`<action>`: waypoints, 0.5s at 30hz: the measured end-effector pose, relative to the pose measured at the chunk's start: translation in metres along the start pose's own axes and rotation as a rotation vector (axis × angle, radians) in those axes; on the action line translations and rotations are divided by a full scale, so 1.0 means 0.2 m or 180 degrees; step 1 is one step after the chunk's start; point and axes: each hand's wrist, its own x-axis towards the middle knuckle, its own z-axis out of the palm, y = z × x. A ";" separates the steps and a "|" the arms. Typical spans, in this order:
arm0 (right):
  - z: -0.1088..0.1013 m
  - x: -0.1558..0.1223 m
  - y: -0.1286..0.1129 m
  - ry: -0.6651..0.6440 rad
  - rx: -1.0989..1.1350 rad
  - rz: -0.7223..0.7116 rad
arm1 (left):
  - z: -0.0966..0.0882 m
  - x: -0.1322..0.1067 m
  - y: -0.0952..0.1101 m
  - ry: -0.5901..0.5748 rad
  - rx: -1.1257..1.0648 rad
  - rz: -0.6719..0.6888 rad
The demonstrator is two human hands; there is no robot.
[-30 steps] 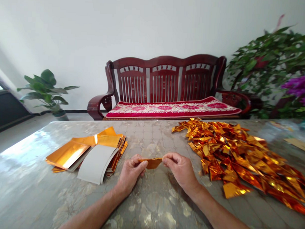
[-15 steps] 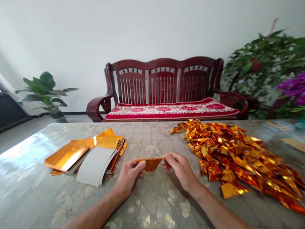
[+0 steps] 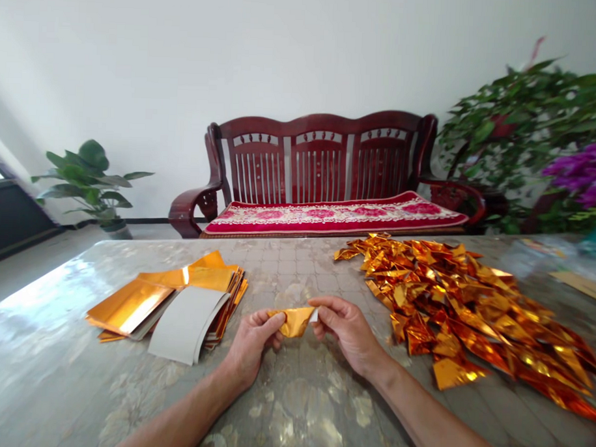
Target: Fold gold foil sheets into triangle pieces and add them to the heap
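- The left hand (image 3: 251,342) pinches the left end of a small folded piece of gold foil paper (image 3: 294,320), thumb and fingertips closed on it, just above the table (image 3: 291,406).
- The right hand (image 3: 349,331) grips the paper's right end the same way — fingers curled in, closed on a corner where the white underside shows.
- The paper hangs between the two hands near the middle of the table, creased and slightly bowed.
- To the left lies a stack of flat gold sheets (image 3: 168,300), one turned grey side up.
- To the right spreads a heap of folded gold pieces (image 3: 471,308) — well apart from the stack.
- Behind the table stands a dark wooden bench (image 3: 324,166) with a red cushion, and potted plants (image 3: 526,134) to its right.
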 end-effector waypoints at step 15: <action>-0.01 0.00 0.00 0.0126 -0.0422 -0.0302 | 0.03 -0.01 -0.03 0.0047 0.0050 -0.0082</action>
